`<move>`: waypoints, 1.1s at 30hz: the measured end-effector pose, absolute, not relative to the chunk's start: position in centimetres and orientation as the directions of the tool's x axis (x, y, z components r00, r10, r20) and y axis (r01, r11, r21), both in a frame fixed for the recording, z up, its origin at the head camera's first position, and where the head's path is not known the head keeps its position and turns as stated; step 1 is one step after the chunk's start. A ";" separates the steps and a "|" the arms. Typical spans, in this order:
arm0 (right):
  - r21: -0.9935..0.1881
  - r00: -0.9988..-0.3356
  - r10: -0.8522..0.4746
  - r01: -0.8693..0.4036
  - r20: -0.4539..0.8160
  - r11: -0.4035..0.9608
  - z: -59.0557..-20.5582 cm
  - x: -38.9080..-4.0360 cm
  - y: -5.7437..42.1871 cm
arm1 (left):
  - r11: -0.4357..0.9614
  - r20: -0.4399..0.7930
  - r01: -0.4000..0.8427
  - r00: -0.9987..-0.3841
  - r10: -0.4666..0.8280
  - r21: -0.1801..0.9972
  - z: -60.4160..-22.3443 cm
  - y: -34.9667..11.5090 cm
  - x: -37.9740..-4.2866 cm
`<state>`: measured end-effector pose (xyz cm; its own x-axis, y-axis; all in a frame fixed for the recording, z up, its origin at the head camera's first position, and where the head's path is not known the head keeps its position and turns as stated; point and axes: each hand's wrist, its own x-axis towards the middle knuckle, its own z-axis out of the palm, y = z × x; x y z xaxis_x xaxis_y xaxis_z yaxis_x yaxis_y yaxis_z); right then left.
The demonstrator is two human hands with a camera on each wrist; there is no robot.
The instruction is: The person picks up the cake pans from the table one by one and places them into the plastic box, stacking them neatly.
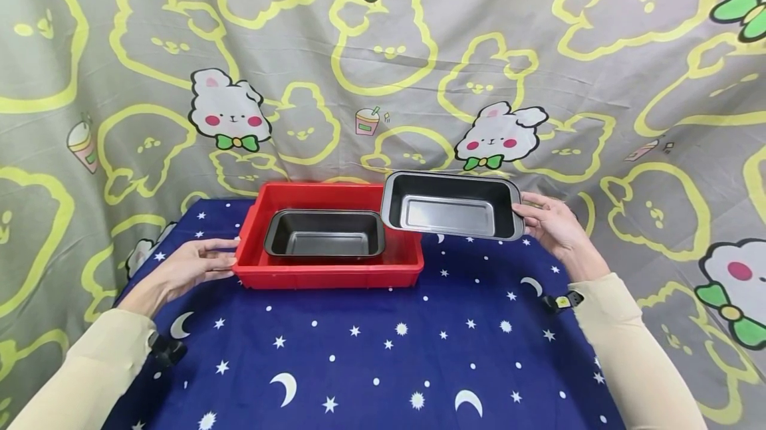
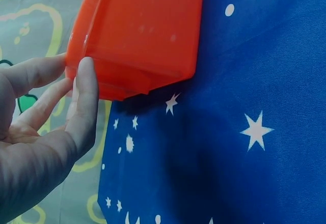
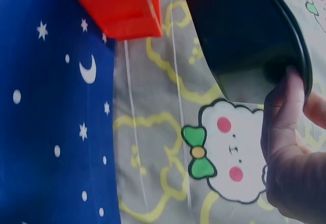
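Note:
A red plastic bin (image 1: pixel 329 277) sits toward the back of the table, and a dark metal loaf pan (image 1: pixel 326 244) lies inside its left part. My left hand (image 1: pixel 188 264) is at the bin's left end, fingers extended; in the left wrist view its fingertips (image 2: pixel 86 68) touch the rim and outer wall. My right hand (image 1: pixel 553 224) pinches the right end of a second loaf pan (image 1: pixel 449 211) between thumb and fingers. That pan is held up, its inside tilted toward me, and its left end overlaps the bin's right part in the head view. In the right wrist view its dark underside (image 3: pixel 244 35) shows.
A blue cloth (image 1: pixel 371 350) with white moons and stars covers the table. Behind it hangs a grey curtain (image 1: pixel 395 131) with yellow outlines and cartoon rabbits, close to the bin's back side.

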<state>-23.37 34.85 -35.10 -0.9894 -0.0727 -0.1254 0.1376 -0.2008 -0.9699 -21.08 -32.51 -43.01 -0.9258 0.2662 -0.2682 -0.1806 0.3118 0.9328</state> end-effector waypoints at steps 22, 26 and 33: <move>-0.975 -0.977 -0.142 0.179 -0.160 -0.135 -36.3 -26.1 27.3 | 0.324 -0.260 -0.166 -0.926 0.274 0.932 -43.1 -32.6 -21.1; -0.974 -0.976 -0.144 0.184 -0.165 -0.130 -36.7 -26.6 26.1 | 0.322 -0.261 -0.167 -0.926 0.274 0.932 -43.1 -32.6 -21.1; -0.978 -0.973 -0.169 0.178 -0.157 -0.114 -37.4 -27.4 23.6 | 0.318 -0.267 -0.178 -0.926 0.265 0.931 -43.1 -32.6 -21.0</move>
<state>-27.40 23.61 -37.42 -0.9730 -0.1691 -0.1573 0.1777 -0.1136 -0.9775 -21.05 -32.59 -43.08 -0.9264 0.2651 -0.2673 -0.1777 0.3180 0.9313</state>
